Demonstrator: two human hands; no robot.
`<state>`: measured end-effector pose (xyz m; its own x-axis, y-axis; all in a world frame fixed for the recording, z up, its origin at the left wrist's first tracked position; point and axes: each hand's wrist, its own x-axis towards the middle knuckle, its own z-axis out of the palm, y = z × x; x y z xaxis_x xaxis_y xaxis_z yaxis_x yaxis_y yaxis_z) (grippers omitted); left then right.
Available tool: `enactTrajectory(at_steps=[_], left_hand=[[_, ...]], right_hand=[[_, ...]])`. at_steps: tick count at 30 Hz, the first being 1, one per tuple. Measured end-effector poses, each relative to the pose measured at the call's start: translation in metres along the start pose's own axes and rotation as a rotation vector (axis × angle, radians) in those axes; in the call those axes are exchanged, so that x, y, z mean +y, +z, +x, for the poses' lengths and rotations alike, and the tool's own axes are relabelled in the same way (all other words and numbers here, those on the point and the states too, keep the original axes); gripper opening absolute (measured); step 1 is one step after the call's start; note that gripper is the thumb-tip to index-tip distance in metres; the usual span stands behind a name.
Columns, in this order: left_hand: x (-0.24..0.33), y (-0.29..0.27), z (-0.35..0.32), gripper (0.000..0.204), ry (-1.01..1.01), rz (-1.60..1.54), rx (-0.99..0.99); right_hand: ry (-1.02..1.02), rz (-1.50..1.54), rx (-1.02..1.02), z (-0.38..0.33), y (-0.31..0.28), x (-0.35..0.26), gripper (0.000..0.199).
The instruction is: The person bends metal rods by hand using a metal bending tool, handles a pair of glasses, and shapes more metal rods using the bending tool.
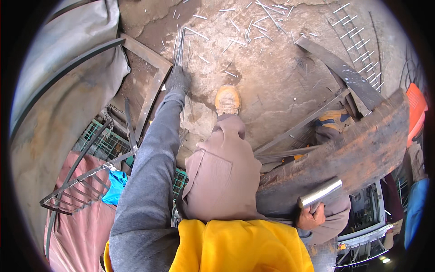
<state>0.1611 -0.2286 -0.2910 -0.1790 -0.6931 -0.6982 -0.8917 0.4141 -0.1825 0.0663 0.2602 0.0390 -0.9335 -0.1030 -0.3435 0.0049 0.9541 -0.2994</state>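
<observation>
Yellow cloth (pixel 240 245) lay nearest in my head view; beyond, the left hand (pixel 177 81) clutched rods (pixel 179 52) ahead-left of the boot (pixel 228 100), and the right hand (pixel 312 218) held a steel cylinder (pixel 321 192). A loose left grip, I judged, could scatter the rods among scraps (pixel 200 17) on the worn floor (pixel 281 90), frames (pixel 145 53) crowding the room.

Left of my left hand (pixel 178 80) there's a big wrinkly grey tarp (pixel 72 68) with a dark curved bar (pixel 63 76) running across it. Back from that hand, on my left side, I've got some green wire mesh (pixel 111 141), a bit of chain (pixel 109 113) and a dark metal rack (pixel 56 204) with a bright blue cloth (pixel 116 187) at one end, plus a faded pink sheet (pixel 81 231). Way out past my right hand (pixel 311 216) there's something orange (pixel 414 113), looks like plastic.
</observation>
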Motion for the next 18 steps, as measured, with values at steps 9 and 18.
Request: enactTrajectory(at_steps=[9, 18], left_hand=[[0.058, -0.072, -0.078, 0.033, 0.32, -0.493, 0.127], [0.142, -0.219, -0.271, 0.023, 1.207, -0.534, -0.087]], right_hand=[[-0.043, 0.028, 0.154, 0.006, 0.001, -0.01, 0.03], [-0.119, 0.129, 0.139, 0.002, -0.038, -0.005, 0.037]])
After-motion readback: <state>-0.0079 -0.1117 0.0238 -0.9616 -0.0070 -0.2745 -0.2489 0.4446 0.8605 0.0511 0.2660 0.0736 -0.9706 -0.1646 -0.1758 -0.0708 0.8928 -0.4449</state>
